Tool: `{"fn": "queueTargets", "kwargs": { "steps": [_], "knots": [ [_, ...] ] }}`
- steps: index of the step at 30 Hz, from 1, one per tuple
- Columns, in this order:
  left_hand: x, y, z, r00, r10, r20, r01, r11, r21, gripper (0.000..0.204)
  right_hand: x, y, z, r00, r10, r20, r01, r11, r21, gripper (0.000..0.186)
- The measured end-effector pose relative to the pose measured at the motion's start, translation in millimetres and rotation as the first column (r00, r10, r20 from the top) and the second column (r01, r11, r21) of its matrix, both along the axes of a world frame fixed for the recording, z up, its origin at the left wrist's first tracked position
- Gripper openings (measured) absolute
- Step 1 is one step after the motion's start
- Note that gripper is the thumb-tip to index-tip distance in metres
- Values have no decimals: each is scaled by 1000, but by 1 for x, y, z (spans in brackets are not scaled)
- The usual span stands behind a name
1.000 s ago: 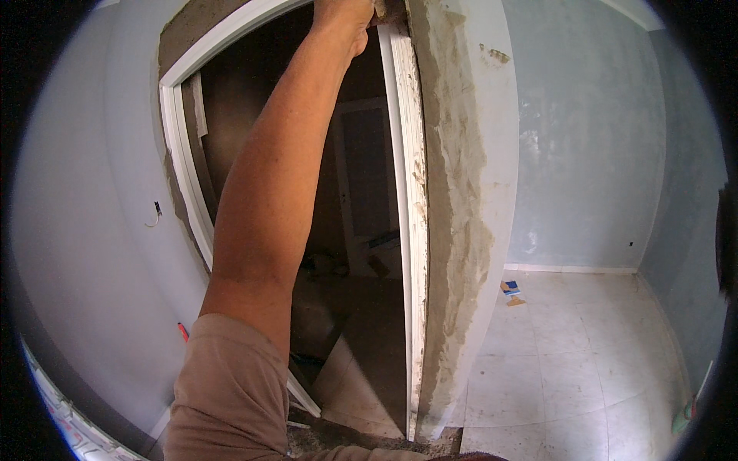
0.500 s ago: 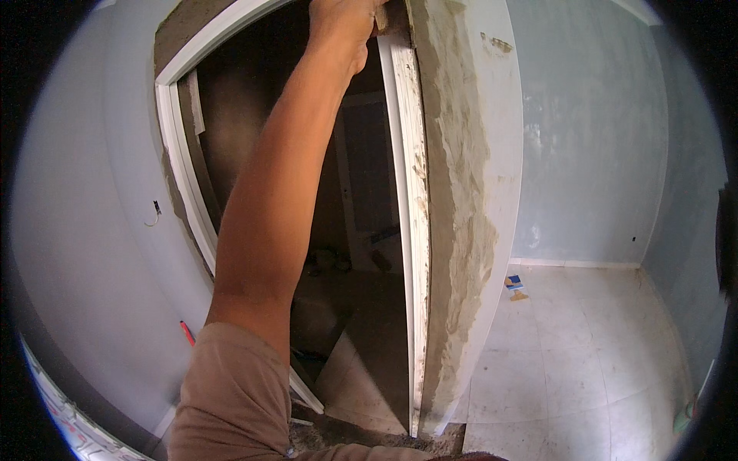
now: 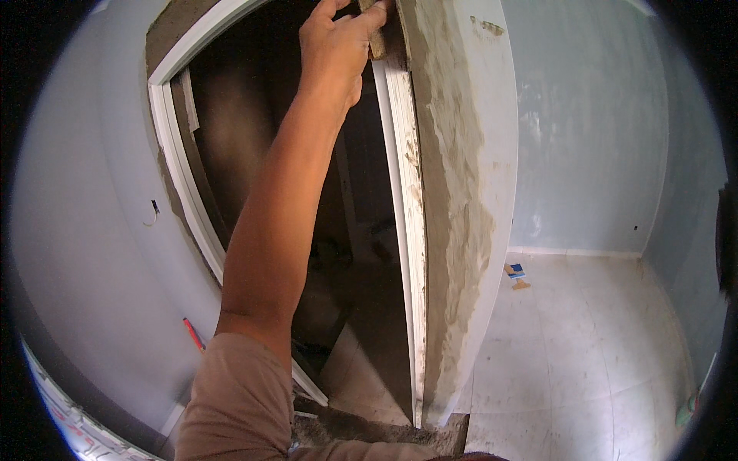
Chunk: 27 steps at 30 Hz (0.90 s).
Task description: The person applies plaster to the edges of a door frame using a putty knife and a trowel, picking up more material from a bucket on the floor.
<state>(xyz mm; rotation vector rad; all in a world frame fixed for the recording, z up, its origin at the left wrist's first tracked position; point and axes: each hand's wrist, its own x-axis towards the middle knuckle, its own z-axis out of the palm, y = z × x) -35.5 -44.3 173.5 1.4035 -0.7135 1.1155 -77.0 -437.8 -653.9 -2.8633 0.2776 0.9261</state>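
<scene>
My left hand (image 3: pixel 335 44) is raised at the top of the view, at the end of a bare forearm. Its fingers close on a brown, wood-like block (image 3: pixel 376 44), whose upper part runs out of the picture. The block rests near or against the upper part of the white right jamb (image 3: pixel 410 200) of a door frame; whether it touches cannot be told. Beside that jamb runs a rough, grey-brown band of plaster (image 3: pixel 453 177) with smear marks. My right hand is out of view.
The doorway opens onto a dark room. The frame's left jamb (image 3: pixel 175 146) meets a pale wall with a loose wire (image 3: pixel 154 209). A red tool (image 3: pixel 194 335) leans low on the left. Blue and tan scraps (image 3: pixel 516 275) lie on the tiled floor (image 3: pixel 569 346) at right.
My left hand and the brown block have come lower in the picture, so more of both shows. The view has shifted slightly.
</scene>
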Motion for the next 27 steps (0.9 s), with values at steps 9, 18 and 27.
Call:
{"fn": "queueTargets", "kwargs": {
  "steps": [9, 18, 27],
  "knots": [
    [17, 11, -61, 994, 60, 96, -62, 998, 16, 48, 1, 0, 2, 1000, 19, 2, -19, 1000, -7, 52],
    [13, -1, -113, 991, -31, 129, 37, 999, -39, 52, 5, -1, 4, 999, 41, 9, -41, 999, -25, 52],
    [26, 3, -62, 982, -15, 189, 20, 1000, -23, 45, 11, 3, 3, 999, 53, 4, -53, 998, -29, 52]
  ]
}}
